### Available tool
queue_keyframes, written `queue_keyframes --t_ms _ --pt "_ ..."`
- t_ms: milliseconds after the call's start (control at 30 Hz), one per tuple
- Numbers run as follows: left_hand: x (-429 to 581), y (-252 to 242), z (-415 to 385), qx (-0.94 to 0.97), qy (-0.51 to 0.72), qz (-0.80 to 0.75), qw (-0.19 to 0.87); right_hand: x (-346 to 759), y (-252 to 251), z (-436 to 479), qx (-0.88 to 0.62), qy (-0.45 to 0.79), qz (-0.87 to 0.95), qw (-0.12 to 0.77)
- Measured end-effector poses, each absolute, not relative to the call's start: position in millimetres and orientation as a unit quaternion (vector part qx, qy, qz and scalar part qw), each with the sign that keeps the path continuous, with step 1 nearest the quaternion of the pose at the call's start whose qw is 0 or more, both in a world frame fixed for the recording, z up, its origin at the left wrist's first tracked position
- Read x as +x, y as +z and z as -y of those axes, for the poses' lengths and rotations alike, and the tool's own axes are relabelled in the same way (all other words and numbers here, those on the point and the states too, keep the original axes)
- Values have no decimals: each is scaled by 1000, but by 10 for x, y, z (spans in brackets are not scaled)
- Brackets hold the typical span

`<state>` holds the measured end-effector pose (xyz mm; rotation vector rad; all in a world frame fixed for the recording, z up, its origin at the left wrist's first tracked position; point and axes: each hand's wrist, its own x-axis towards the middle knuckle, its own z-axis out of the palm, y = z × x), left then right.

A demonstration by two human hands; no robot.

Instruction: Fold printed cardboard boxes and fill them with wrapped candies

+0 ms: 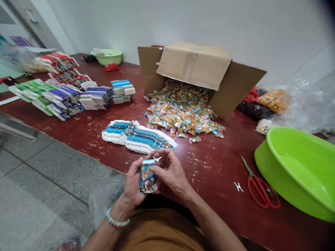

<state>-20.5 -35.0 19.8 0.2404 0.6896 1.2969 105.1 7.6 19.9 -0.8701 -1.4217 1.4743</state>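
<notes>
Between my two hands is a small blue printed candy box (148, 178), upright, with a white flap at its top end. My left hand (133, 184) wraps round its left side; a beaded bracelet sits on that wrist. The fingers of my right hand (171, 170) are closed on the box's upper right side, with the thumb on its front. Just beyond my hands lie two rows of flat blue cartons (146, 137) with white edges. Behind them, small clear packets of colourful candy (180, 111) spill from a cardboard box (193, 66) lying on its side.
Red-handled scissors (261, 191) and a small white H-shaped scrap (238, 187) lie to the right, beside a green basin (272, 167). Stacks of red, green and purple cartons (62, 96) stand at the left. A smaller green tub (112, 56) and red tape dispenser (111, 67) are behind.
</notes>
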Motion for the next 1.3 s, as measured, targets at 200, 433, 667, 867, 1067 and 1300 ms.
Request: queue_keyframes --t_ms 200,433,667,867,1067,1300 --pt "-149 257 373 60 620 -336 707 1034 181 -43 -383 449 676 441" --pt "-126 231 387 107 627 -393 664 1095 110 -127 -311 678 531 402" --pt "-160 156 425 208 575 -447 653 1222 197 -293 -304 563 684 352" --pt "-184 190 443 174 534 -391 729 1262 224 -279 -297 614 658 319" --pt "-211 142 411 153 499 -415 745 1259 215 -223 -240 506 763 323" --pt "-318 48 374 168 619 -465 611 1203 -25 -166 -301 443 791 296"
